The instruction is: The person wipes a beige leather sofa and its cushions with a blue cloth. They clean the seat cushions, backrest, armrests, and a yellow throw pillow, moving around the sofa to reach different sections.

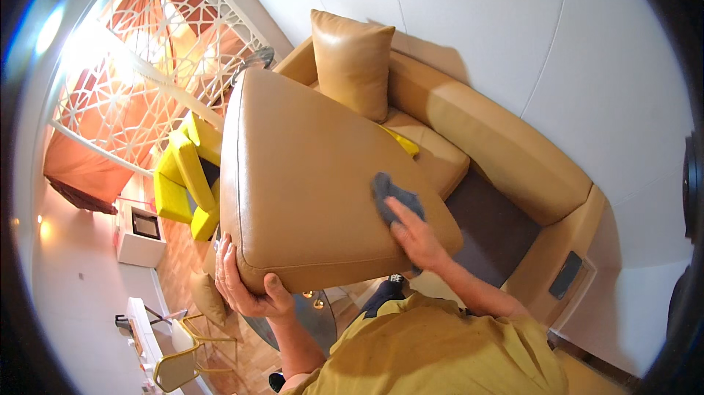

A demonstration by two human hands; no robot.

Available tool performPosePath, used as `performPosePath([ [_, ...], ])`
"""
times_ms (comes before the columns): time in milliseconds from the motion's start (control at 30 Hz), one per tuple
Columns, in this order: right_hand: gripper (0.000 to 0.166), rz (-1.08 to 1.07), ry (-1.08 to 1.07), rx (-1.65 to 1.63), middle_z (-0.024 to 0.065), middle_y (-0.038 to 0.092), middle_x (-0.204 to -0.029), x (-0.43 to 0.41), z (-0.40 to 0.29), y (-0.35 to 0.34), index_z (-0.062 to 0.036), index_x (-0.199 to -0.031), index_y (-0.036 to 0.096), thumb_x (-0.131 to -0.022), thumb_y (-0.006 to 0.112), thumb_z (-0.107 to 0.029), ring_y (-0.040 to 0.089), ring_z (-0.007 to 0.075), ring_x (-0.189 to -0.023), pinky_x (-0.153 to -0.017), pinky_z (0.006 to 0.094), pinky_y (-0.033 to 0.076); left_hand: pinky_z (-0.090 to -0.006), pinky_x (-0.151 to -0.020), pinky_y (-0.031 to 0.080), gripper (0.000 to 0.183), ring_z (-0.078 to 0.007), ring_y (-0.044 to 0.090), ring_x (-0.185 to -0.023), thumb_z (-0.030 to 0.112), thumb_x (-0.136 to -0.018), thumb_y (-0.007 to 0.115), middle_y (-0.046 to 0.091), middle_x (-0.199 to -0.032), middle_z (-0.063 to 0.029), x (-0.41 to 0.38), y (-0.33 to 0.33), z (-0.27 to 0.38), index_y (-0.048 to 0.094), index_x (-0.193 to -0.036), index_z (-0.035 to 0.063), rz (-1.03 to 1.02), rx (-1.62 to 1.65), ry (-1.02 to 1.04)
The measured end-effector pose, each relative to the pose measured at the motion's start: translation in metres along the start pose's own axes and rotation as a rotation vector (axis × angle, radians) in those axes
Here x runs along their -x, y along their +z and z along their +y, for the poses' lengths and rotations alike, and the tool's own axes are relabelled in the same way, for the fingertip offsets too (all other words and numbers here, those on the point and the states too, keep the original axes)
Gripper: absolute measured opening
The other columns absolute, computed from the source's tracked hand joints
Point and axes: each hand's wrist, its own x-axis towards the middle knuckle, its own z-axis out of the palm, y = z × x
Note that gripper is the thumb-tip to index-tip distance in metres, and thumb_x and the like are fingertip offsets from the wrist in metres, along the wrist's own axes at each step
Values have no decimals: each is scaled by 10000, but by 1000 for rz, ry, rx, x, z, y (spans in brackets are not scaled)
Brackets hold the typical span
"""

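Note:
A large tan leather-look sofa seat cushion point(313, 175) is raised in front of me, its broad face turned up. My left hand point(250, 285) grips its lower left corner, thumb on the near edge and fingers along the side. A dark grey cloth point(399, 200) lies against the right part of that face, pressed there under the fingers of my right hand point(415, 235). Behind the cushion stands the tan sofa point(495, 142), where a dark seat base point(489, 224) is exposed. A tan pillow point(355, 65) leans at the sofa's far end. Something yellow point(404, 142) shows partly on the sofa seat.
Beyond the cushion are yellow upholstered armchairs point(181, 175) and a white lattice screen point(165, 54) with orange drapes behind it. A round dark table point(308, 318) is partly hidden below the cushion. A gold-framed chair point(184, 348) stands by a white desk point(146, 334); another pillow point(208, 296) is nearby.

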Motion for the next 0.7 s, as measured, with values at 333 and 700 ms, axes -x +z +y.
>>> performPosePath([
  [333,488,-84,-139,-5,194,447,-1469,-85,31,23,-41,-1411,464,-979,526,-258,403,351,-1378,-1154,412,278,-498,-1016,425,661,-398,588,-1146,502,-947,517,613,-1225,-269,11,-3,-10,558,-1232,-93,-43,47,-28],
  [700,511,-139,-220,23,203,375,-1516,-41,-32,8,-23,-1445,417,-998,468,-263,322,365,-1429,-1167,434,250,-453,-932,468,601,-400,645,-1036,518,-906,527,673,-1126,-247,5,-4,4,617,-1119,-37,-6,-18,28],
])
